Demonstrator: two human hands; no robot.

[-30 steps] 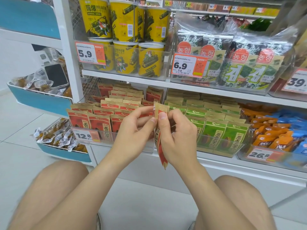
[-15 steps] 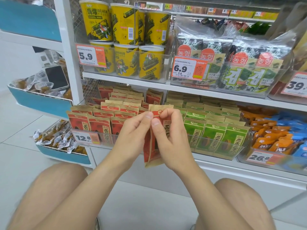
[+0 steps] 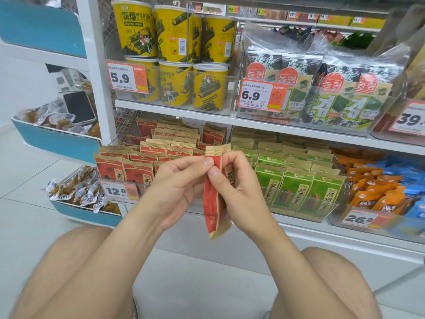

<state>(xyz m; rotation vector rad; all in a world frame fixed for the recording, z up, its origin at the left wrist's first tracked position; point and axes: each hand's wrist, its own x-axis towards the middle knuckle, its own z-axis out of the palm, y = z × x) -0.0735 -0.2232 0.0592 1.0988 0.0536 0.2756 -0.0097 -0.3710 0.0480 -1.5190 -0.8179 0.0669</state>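
One tall red packet [image 3: 212,199] with a crinkly tan top hangs upright before the front edge of the lower shelf [image 3: 322,233] — the left hand [image 3: 174,187] and the right hand [image 3: 240,192] both pinch it near the top — beside a front row of three green packets [image 3: 296,192].

Red packet [image 3: 212,203] was partly covered by the right hand [image 3: 241,194], so only a few printed characters showed. Left hand [image 3: 174,189] hid the shelf packs behind it. Price tag [image 3: 411,119] was cut off by the right edge after "39". Blue packets [image 3: 416,210] at far right were blurred.
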